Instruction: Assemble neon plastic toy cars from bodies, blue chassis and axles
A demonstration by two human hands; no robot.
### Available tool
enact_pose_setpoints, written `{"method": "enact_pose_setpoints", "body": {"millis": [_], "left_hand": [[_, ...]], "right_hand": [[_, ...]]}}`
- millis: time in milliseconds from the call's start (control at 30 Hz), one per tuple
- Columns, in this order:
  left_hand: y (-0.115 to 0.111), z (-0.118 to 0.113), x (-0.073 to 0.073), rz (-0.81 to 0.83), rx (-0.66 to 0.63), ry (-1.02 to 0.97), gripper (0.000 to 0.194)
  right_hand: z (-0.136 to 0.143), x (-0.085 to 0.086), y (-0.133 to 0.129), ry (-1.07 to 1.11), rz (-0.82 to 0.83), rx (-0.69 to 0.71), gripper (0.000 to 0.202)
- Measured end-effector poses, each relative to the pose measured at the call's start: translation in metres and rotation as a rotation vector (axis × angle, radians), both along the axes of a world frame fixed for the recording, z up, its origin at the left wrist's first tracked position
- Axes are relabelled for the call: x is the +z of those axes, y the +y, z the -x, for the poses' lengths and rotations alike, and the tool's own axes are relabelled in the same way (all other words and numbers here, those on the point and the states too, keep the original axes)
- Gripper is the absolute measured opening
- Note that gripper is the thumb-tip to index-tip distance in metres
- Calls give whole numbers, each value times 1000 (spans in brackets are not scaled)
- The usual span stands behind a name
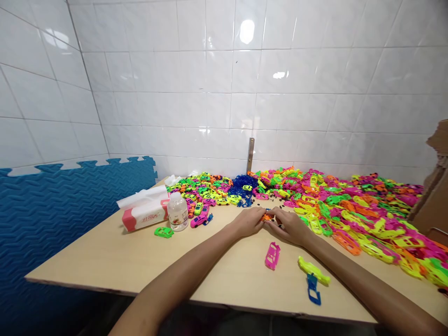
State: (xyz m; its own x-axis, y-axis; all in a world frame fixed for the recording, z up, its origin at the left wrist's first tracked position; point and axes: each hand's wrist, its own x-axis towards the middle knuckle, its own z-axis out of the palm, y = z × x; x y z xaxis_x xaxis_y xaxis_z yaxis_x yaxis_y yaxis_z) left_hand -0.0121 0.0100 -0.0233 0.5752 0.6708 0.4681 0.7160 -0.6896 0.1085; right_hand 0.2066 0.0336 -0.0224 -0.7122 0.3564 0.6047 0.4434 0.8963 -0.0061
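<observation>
My left hand (251, 220) and my right hand (287, 225) meet over the middle of the table, fingers closed around a small orange toy car (267, 217). Most of that car is hidden by the fingers; a bit of blue shows at its top. Nearer to me lie a pink car shell (272, 255), a yellow car shell (314, 270) and a blue plastic chassis (313, 289) touching the yellow one. Just beyond my hands, small black wheels are scattered on the wood in front of a heap of dark blue chassis parts (241, 185).
Loose bright car shells (350, 205) form a large heap on the right. Several toy cars (203, 189) are piled at the back left. A tissue pack (147, 215), a clear jar (178, 212) and a green car shell (164, 232) stand left. A cardboard box (432, 186) is at far right.
</observation>
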Motion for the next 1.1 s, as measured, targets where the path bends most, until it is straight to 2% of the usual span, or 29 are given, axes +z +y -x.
{"method": "enact_pose_setpoints", "body": {"millis": [167,433,700,800,900,1100], "left_hand": [[-1,0,1,11,-11,-32,18],[-4,1,2,38,-44,-130,18],[0,6,0,83,-40,-187,18],[-2,7,4,118,-16,-220,24],[-3,8,8,236,-13,-326,33],[-2,6,10,268,0,-360,30]], "right_hand": [[0,1,-1,5,8,4,25],[-2,-1,5,138,160,-89,27],[2,2,5,61,165,-8,31],[3,3,7,83,220,15,30],[3,3,12,116,278,57,31],[-2,1,17,164,349,81,25]]}}
